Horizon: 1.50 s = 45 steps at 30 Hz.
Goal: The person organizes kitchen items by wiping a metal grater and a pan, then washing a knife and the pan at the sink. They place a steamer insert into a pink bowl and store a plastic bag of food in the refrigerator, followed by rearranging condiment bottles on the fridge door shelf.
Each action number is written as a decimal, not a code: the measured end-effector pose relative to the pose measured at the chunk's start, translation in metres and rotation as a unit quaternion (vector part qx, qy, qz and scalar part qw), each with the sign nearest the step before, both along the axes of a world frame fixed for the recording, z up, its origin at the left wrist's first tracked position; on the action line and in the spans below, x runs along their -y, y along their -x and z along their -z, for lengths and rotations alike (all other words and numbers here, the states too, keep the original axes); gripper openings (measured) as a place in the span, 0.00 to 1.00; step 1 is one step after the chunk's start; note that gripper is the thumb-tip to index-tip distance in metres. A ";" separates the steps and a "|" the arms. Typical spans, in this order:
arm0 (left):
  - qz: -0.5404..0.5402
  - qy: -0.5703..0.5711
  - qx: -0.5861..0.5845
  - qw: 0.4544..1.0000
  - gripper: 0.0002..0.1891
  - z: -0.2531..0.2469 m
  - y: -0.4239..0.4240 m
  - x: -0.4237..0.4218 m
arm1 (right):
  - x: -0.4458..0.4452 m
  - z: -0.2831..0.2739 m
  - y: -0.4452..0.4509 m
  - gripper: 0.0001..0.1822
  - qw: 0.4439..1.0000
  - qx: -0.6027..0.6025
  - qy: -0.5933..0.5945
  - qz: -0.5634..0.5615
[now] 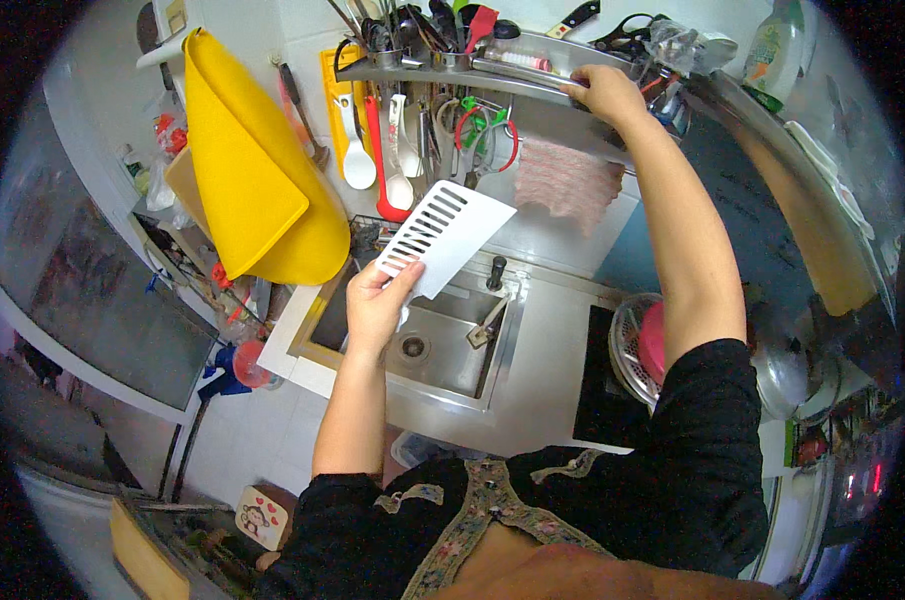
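My left hand [381,304] pinches a white slotted plastic panel [463,232] by its lower edge, thumb on top. The panel is tilted in the air above the stainless steel sink [430,300], with a row of slots along its left side. Higher up at the right, my right hand [610,94] has its thumb and fingers around the right end of a shiny metal bar [523,73] along the front of the wall rack [415,73]. Part of that grip is hidden behind the fingers. A black-handled faucet [496,277] stands at the sink's back edge.
Spoons, a red ladle [381,165] and red-handled scissors [486,142] hang under the rack. A yellow mat [257,172] hangs at the left. A pink cloth [568,184] hangs on the right. A colander [632,349] rests by the black hob [598,397]. A knife [574,19] lies above the rack.
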State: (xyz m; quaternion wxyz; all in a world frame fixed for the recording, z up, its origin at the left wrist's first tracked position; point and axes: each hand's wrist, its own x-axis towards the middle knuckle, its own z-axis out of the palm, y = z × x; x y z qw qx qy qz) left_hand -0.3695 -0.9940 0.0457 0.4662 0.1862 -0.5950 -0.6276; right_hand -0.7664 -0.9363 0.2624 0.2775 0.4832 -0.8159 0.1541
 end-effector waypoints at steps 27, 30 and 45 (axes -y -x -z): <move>0.176 -0.129 0.138 0.966 0.09 0.117 0.009 -0.036 | -0.116 0.122 -0.144 0.13 0.745 0.531 0.198 -0.352; 0.209 0.010 0.419 0.884 0.12 0.215 0.011 -0.065 | -0.137 0.182 -0.184 0.12 0.649 0.660 0.237 -0.294; -0.198 0.198 0.160 0.946 0.11 0.156 0.024 -0.067 | -0.175 0.251 -0.215 0.12 0.658 0.696 0.222 -0.182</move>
